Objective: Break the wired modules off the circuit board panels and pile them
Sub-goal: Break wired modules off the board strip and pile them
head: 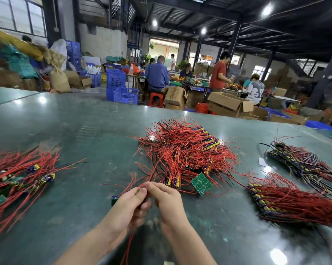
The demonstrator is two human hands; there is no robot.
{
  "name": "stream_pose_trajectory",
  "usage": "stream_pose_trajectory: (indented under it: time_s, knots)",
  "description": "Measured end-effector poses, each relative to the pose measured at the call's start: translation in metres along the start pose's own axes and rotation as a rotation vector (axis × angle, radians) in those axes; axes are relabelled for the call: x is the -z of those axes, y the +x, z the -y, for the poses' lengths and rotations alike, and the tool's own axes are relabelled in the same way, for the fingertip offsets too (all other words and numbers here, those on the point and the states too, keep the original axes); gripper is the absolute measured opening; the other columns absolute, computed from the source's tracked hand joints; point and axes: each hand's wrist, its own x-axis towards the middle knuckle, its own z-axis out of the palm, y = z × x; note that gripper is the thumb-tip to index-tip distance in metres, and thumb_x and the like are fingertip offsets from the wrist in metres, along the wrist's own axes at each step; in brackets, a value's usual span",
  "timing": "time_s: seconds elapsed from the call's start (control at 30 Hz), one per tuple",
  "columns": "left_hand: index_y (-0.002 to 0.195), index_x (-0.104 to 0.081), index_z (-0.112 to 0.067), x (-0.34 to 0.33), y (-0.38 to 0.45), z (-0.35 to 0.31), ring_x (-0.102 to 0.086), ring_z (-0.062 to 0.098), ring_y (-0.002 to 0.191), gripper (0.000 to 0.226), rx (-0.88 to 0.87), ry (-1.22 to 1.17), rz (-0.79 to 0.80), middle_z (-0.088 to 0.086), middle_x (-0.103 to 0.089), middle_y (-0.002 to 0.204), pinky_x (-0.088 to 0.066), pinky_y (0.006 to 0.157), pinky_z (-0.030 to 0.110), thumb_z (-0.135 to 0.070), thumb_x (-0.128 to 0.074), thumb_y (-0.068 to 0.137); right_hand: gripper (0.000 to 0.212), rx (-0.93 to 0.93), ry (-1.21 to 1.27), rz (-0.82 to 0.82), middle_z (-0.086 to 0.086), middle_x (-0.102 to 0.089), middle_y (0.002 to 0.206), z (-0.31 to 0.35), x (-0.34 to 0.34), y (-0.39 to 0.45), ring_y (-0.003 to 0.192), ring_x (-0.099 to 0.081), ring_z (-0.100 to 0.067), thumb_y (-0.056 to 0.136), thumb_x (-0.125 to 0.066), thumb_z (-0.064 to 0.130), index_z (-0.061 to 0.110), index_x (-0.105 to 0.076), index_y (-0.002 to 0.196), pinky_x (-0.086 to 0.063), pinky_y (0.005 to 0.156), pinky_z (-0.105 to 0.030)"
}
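Four heaps of red-wired modules lie on the green table (85, 131): a loose pile (18, 175) at nine o'clock, a big tangled heap (188, 150) at twelve, and two panel stacks (287, 199) (302, 161) at three. At six o'clock, the left hand (129, 204) and right hand (166, 197) meet, fingers curled, pinching one small wired module (115, 199) between them.

Two bare forearms in shot, no sleeves, no gloves; left hand (129, 204) and right hand (168, 200) wear no rings.
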Motion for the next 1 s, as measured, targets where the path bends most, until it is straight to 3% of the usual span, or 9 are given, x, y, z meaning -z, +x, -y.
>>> stream_pose_trajectory:
  time_s: [0.1, 0.17, 0.3, 0.4, 0.6, 0.73, 0.8, 0.9, 1.0]
  knots:
    - [0.090, -0.047, -0.009, 0.003, 0.001, 0.004, -0.024, 0.002, 0.040, 0.017, 0.006, 0.033, -0.014, -0.006, -0.039, 0.053, -0.020, 0.035, 0.012, -0.020, -0.037, 0.099, 0.007, 0.013, -0.061, -0.003, 0.002, -0.064, 0.063, 0.003, 0.002, -0.001, 0.058, -0.054, -0.007, 0.080, -0.069, 0.012, 0.009, -0.074, 0.077, -0.040, 0.059, -0.013]
    - [0.087, -0.047, -0.009, 0.005, 0.003, 0.011, -0.027, 0.004, 0.039, 0.017, -0.048, 0.224, -0.085, -0.004, -0.042, 0.054, -0.022, 0.036, 0.015, -0.018, -0.040, 0.100, 0.006, 0.118, -0.130, -0.060, 0.008, -0.067, 0.060, 0.006, 0.005, -0.001, 0.056, -0.057, 0.001, 0.080, -0.070, 0.008, 0.010, -0.074, 0.075, -0.042, 0.056, -0.008]
    - [0.080, -0.046, -0.010, 0.011, 0.005, 0.023, -0.040, 0.014, 0.056, 0.018, -0.324, 0.768, -0.231, 0.000, -0.049, 0.063, -0.035, 0.059, 0.034, -0.017, -0.049, 0.097, 0.011, 0.283, -0.370, -0.072, 0.014, -0.066, 0.059, 0.012, 0.010, 0.001, 0.056, -0.056, 0.009, 0.080, -0.071, 0.011, 0.017, -0.073, 0.071, -0.041, 0.059, -0.006]
    - [0.078, -0.042, -0.016, 0.011, 0.003, 0.024, -0.042, 0.015, 0.060, 0.019, -0.377, 0.878, -0.254, -0.001, -0.049, 0.064, -0.034, 0.062, 0.035, -0.018, -0.048, 0.096, 0.013, 0.217, -0.367, -0.036, 0.016, -0.061, 0.049, 0.012, 0.012, 0.002, 0.047, -0.051, 0.008, 0.081, -0.070, 0.013, 0.020, -0.071, 0.070, -0.038, 0.054, -0.007]
    - [0.082, -0.048, -0.010, -0.001, -0.001, 0.014, -0.037, 0.001, 0.047, 0.016, -0.356, 0.653, -0.120, -0.002, -0.047, 0.057, -0.030, 0.048, 0.014, -0.015, -0.046, 0.097, 0.004, -0.212, 0.260, 0.137, 0.005, -0.051, 0.053, 0.012, 0.017, 0.008, 0.042, -0.039, -0.002, 0.073, -0.065, 0.013, 0.009, -0.066, 0.072, -0.031, 0.044, -0.013]
    - [0.082, -0.049, -0.008, -0.001, -0.001, 0.017, -0.036, -0.001, 0.042, 0.017, -0.244, 0.518, -0.165, -0.005, -0.047, 0.053, -0.027, 0.040, 0.011, -0.017, -0.047, 0.097, 0.004, -0.006, -0.051, 0.007, 0.011, -0.057, 0.052, 0.018, 0.019, 0.004, 0.046, -0.047, 0.001, 0.080, -0.069, 0.013, 0.011, -0.072, 0.078, -0.036, 0.050, -0.014]
    - [0.082, -0.050, -0.007, 0.003, 0.000, 0.020, -0.038, 0.000, 0.046, 0.017, -0.253, 0.615, -0.157, -0.004, -0.049, 0.057, -0.032, 0.045, 0.013, -0.017, -0.050, 0.096, 0.003, 0.129, -0.154, -0.094, 0.010, -0.066, 0.058, 0.022, 0.024, 0.005, 0.054, -0.056, 0.002, 0.080, -0.071, 0.012, 0.012, -0.073, 0.077, -0.044, 0.056, -0.012]
    - [0.080, -0.050, -0.010, 0.002, 0.001, 0.024, -0.043, 0.010, 0.057, 0.017, -0.250, 0.686, -0.136, -0.006, -0.049, 0.057, -0.040, 0.057, 0.029, -0.019, -0.053, 0.094, 0.005, 0.160, -0.179, -0.111, 0.010, -0.066, 0.058, 0.025, 0.029, 0.007, 0.054, -0.057, 0.003, 0.080, -0.071, 0.011, 0.012, -0.073, 0.076, -0.044, 0.056, -0.010]
    - [0.084, -0.050, -0.013, -0.003, 0.001, 0.022, -0.036, 0.013, 0.046, 0.017, -0.078, 0.406, -0.147, -0.006, -0.044, 0.049, -0.023, 0.037, 0.018, -0.025, -0.053, 0.094, 0.003, 0.104, -0.041, -0.101, 0.010, -0.061, 0.056, 0.025, 0.030, 0.008, 0.048, -0.047, 0.001, 0.080, -0.071, 0.012, 0.010, -0.073, 0.082, -0.039, 0.055, -0.017]
